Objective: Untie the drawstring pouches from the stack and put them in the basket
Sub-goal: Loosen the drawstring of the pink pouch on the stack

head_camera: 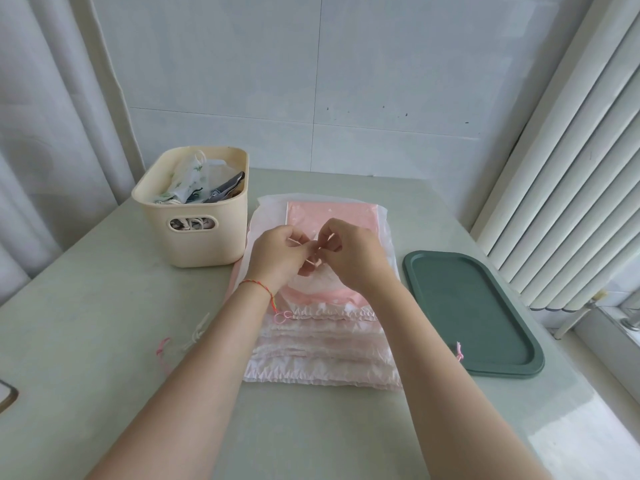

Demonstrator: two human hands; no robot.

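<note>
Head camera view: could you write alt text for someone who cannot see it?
Both hands, left hand and right hand, pinch a thin drawstring above a stack of pink pouches on a pale table. A cream basket holding pouches stands to the left, a green tray to the right.

Pink pouches, cream basket, green tray

The pouches are pale pink; the basket is cream, the tray dark green, the wrist string red.

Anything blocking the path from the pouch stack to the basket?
Nothing visible does. The basket stands right beside the stack of pouches, at its far-left corner, with its top open. Both hands, left hand and right hand, pinch the drawstring above the stack.
</note>
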